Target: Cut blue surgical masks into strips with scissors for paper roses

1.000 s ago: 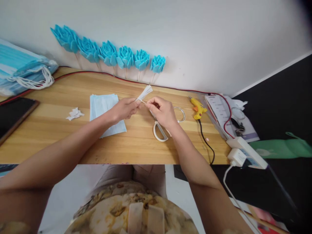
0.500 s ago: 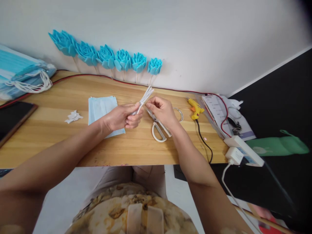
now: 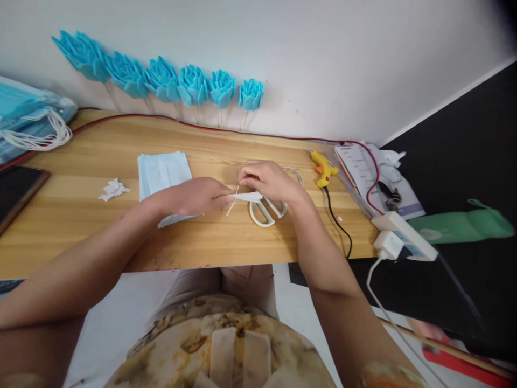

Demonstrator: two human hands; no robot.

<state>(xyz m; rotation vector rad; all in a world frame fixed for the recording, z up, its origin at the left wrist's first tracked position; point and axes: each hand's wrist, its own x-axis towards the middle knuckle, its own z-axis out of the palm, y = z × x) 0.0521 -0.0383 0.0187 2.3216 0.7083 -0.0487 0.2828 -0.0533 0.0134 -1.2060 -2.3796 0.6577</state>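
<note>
My left hand [image 3: 197,195] is closed around one end of a bundle of thin white strips [image 3: 248,197], which points to the right. A thin white cord [image 3: 230,208] crosses the bundle close to my left fingertips. My right hand [image 3: 266,179] pinches the cord's upper end just above the strips. Scissors with white handles [image 3: 262,222] lie on the table beneath and beside my right hand, their blades hidden. Under my left wrist rests a light blue face mask [image 3: 163,170], flat and partly covered.
Several blue flowers on thin stems [image 3: 194,85] lean against the wall. A yellow glue gun [image 3: 323,168], papers [image 3: 357,172] and a white power strip [image 3: 404,237] are at the right. Packed masks [image 3: 32,118], a phone [image 3: 20,191] and white scraps [image 3: 113,189] lie left.
The bundle has turned from pointing up and away to pointing right. My left hand has rolled over, its back now facing up. The cord now shows across the strips.
</note>
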